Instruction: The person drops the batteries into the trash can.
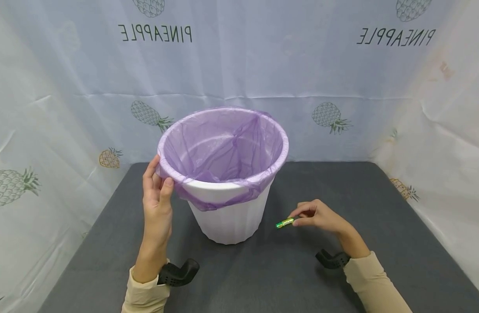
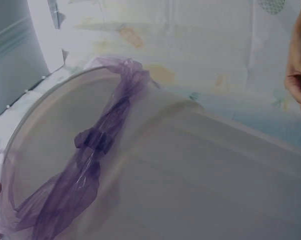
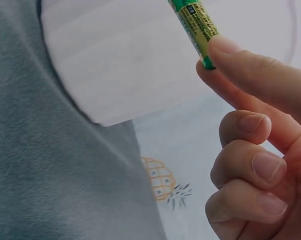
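A white trash can (image 1: 231,217) stands upright on the dark table, lined with a translucent purple trash bag (image 1: 219,152) folded over its rim. At the near left of that rim my left hand (image 1: 157,204) holds the can, thumb and fingers against the bag-covered edge. In the left wrist view, a knotted bunch of the bag (image 2: 93,142) crosses the outside of the can. Right of the can, my right hand (image 1: 319,215) pinches one end of a small green-and-gold battery (image 3: 198,30) between thumb and index finger. Its other three fingers are curled in.
The dark table (image 1: 364,191) spreads out on both sides of the can. A pineapple-print curtain (image 1: 294,74) hangs behind it and along the sides. Each wrist carries a black camera mount, such as the left mount (image 1: 179,273).
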